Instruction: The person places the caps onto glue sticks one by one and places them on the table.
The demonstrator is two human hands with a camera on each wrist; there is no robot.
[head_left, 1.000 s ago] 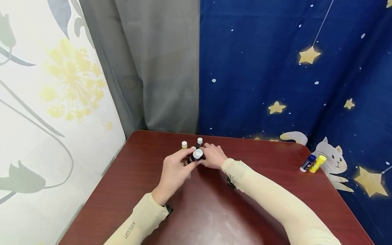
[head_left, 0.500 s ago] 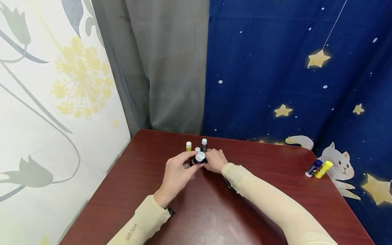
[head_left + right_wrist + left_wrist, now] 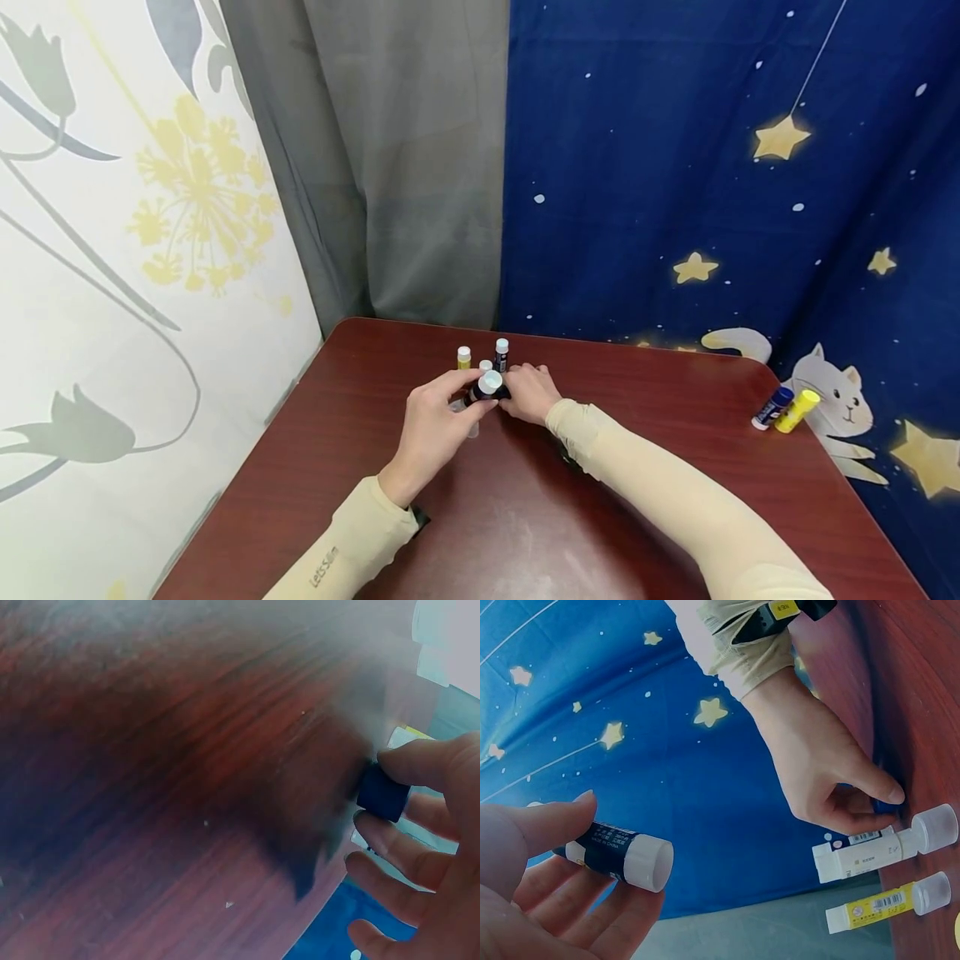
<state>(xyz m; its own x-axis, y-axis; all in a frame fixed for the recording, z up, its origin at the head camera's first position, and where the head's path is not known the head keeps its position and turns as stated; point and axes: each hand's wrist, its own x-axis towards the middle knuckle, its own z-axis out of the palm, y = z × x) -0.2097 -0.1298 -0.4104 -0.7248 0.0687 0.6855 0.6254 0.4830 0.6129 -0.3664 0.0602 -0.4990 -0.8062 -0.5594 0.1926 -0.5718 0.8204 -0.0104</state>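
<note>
My left hand [image 3: 433,418] pinches a dark blue glue stick [image 3: 613,851] between thumb and fingers, raised in front of the others, its white end showing. My right hand [image 3: 529,393] reaches low over the table; its thumb and index finger pinch a short dark blue cylinder [image 3: 384,792] that looks like a glue stick cap, close to the tabletop. Beside that hand a white glue stick [image 3: 866,856] and a yellow glue stick [image 3: 877,904] stand upright on translucent caps. Another dark glue stick [image 3: 502,357] with a white top stands just behind the right hand, its lower part hidden.
A blue glue stick [image 3: 772,408] and a yellow glue stick [image 3: 797,412] stand side by side near the right edge of the reddish-brown table [image 3: 517,533]. Grey and blue star-patterned curtains [image 3: 637,167] hang behind its far edge.
The head view has shifted a little, moving the scene slightly rightward in the picture. Both hands keep about the same place and hold, and the standing glue sticks stay put.
</note>
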